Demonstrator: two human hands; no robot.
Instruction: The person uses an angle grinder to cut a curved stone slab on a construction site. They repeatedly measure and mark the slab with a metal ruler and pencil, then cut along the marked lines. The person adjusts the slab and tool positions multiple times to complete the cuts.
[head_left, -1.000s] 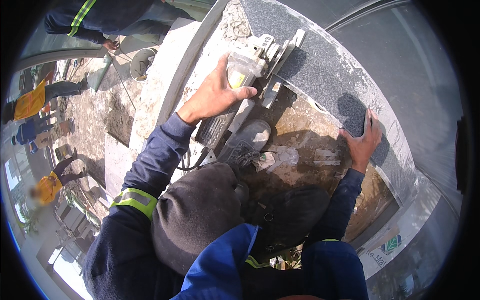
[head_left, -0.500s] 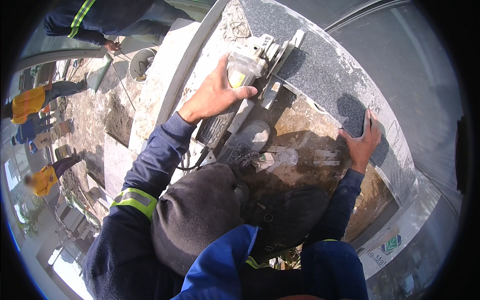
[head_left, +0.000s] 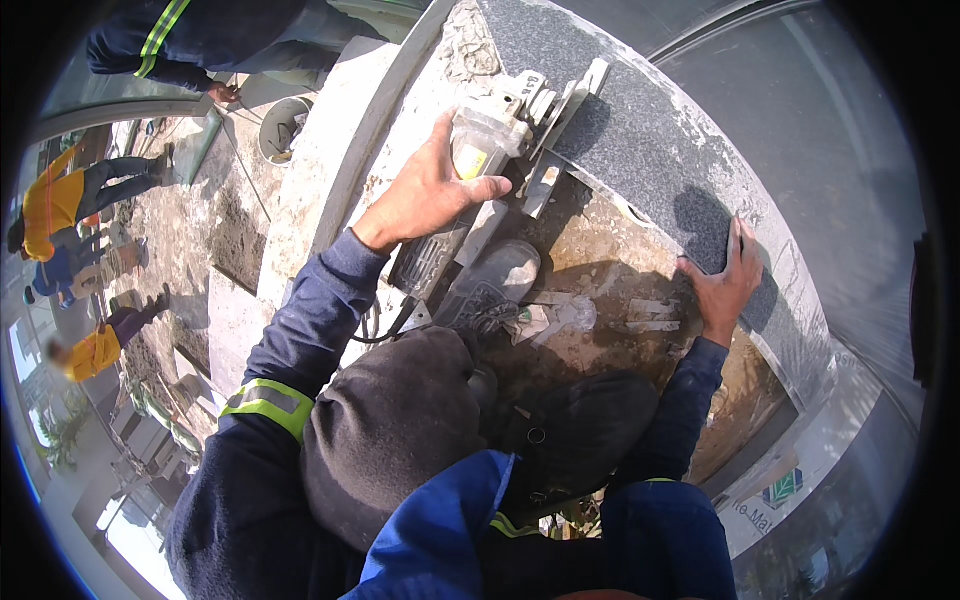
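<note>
My left hand (head_left: 430, 190) grips the body of a dusty angle grinder (head_left: 490, 130), with the thumb along its top. The grinder's disc end points up and right, beside light metal bars (head_left: 550, 175) at the edge of a speckled grey granite slab (head_left: 610, 120). My right hand (head_left: 725, 275) grips that slab farther down, its fingers over the dark upper face and the thumb at the inner edge. My shoe (head_left: 500, 275) shows between my arms, below the grinder, on dirty ground (head_left: 600, 270). A black cord loops from the grinder's rear.
A co-worker in navy (head_left: 230, 30) is at the top left by a bucket (head_left: 280, 130). Co-workers in yellow (head_left: 55, 200) and blue (head_left: 55, 265) are along the left, on rubble-strewn ground. A pale ledge (head_left: 320, 140) borders the grinder; large grey panels (head_left: 800, 130) lie beyond the slab.
The co-workers on the far left have shifted a little as they move about. My hands, the grinder and the slab stay almost exactly where they were.
</note>
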